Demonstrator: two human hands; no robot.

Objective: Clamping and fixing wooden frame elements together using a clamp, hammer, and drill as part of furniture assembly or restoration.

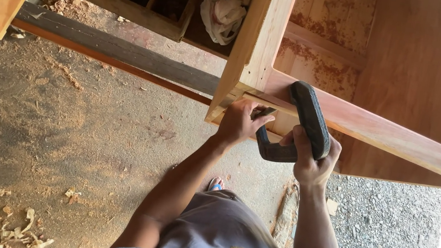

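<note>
- Centre frame: clamp (304, 125) hooked over cabinet (384, 132) edge.
- Your right hand (312, 162) grips its frame; left hand (241, 122) fingers pinch the screw end.
- Risk: loose jaw slips off, mars wood.

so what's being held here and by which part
A dark metal C-clamp set over the wooden cabinet's edge. The right hand grips its curved frame; the left hand holds its screw end underneath.

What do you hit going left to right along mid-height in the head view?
Sawdust-strewn concrete floor → left hand on the wooden cabinet's lower rail → dark metal C-clamp → right hand gripping it → reddish wooden cabinet side panel.
</note>
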